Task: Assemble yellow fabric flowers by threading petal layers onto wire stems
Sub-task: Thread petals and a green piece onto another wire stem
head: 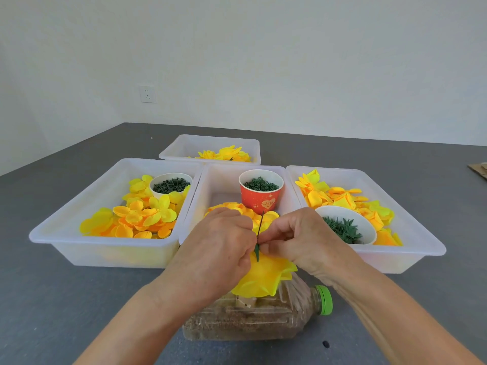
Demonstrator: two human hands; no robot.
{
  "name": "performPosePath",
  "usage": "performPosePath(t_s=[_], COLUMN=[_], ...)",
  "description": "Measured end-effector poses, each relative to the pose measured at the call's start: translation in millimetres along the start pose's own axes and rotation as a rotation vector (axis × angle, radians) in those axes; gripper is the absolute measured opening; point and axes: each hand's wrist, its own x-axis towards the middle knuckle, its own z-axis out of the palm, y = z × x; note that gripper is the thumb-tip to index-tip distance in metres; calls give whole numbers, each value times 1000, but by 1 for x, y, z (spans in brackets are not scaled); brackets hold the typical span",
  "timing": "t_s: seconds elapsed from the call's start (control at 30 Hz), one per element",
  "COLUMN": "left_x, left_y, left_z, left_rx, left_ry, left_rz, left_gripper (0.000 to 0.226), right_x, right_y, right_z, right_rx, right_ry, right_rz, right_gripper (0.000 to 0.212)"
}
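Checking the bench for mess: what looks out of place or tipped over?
Only the plastic bottle with the green cap: it lies on its side on the table, under the yellow flower. Nothing looks spilled.

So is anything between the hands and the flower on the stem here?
Nothing visible. The left hand and right hand both pinch the green wire stem just above the yellow petal layer.
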Motion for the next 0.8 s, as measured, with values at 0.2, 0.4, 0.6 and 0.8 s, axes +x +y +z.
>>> performPosePath(t_s=[0.2, 0.4, 0.6, 0.8], left_x=[1, -2, -2, 3], left_y=[-1, -6, -17, -17], left_z=[0, 1, 1, 7], left_rx=[17, -51, -365, -534], left_ry=[-49, -109, -62, -41], left_rz=[64, 33, -223, -401], left_gripper=[14, 10, 18, 10], right_x=[2, 0, 1, 2], right_y=[1, 4, 0, 1], right_z=[2, 0, -5, -5], right_rx=[-47, 13, 65, -27], right_ry=[-4, -23, -84, -25], right_rz=[7, 6, 12, -44], right_gripper=[16, 15, 6, 5])
